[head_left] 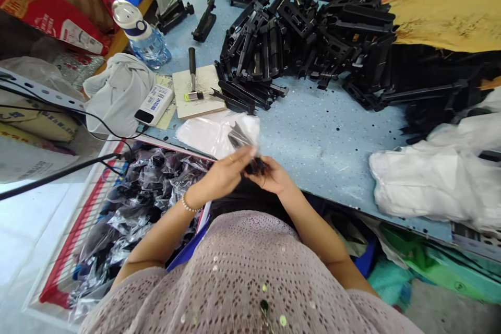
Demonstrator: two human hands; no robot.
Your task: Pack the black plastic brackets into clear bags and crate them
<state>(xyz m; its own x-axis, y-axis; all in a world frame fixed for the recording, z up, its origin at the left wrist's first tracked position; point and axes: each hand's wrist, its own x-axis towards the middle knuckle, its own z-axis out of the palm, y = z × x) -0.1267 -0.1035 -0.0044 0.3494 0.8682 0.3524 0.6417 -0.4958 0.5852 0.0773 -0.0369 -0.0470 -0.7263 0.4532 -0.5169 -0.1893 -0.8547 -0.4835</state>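
Left hand (225,172) and right hand (274,177) meet at the bench (324,135) edge, fingers closed around a small black part (256,167), seemingly in clear plastic.

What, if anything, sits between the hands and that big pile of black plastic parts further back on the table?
Between the hands and the pile of black parts lie a clear plastic bag just past the fingers and open blue tabletop. The small black part is already in both hands.
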